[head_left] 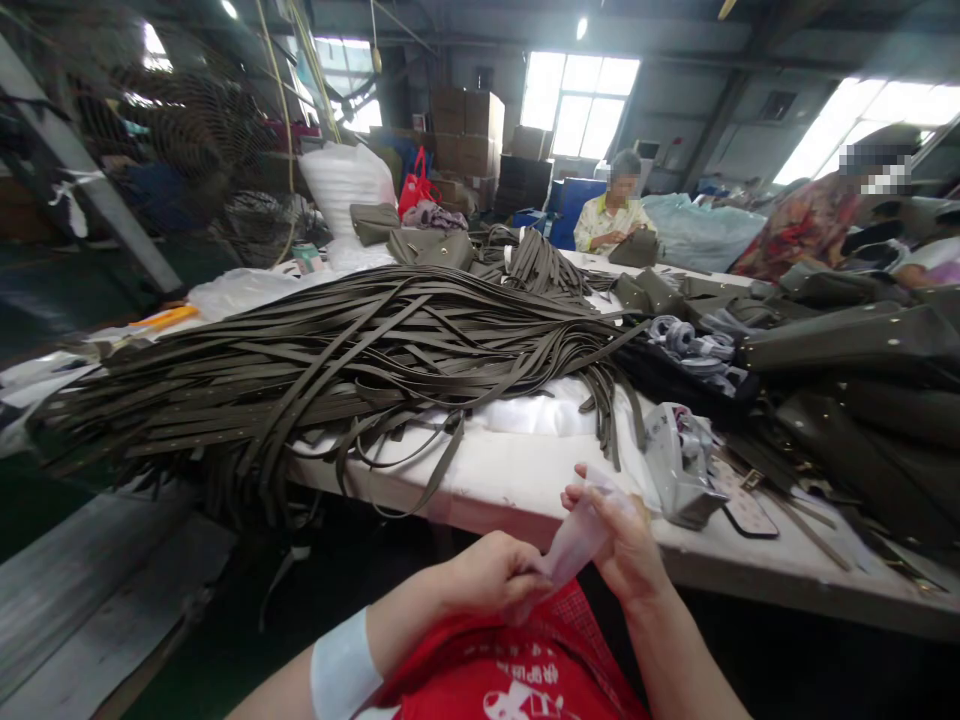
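Observation:
Between my hands, just in front of the table edge and above a red apron, stretches a thin, whitish, translucent strip; its exact material I cannot make out. My left hand is closed on the strip's lower end, thumb pressed against the curled fingers. The upper end lies in my right hand, palm turned up and fingers bent around it. Beyond my hands, a large heap of dark olive straps spreads over the white table, some ends drooping past its edge.
Right of my hands stand a clear plastic-wrapped container and a patterned phone. Dark olive bags pile up at the right. Across the table sits a person handling a bag; another person is at the right. A large fan stands left.

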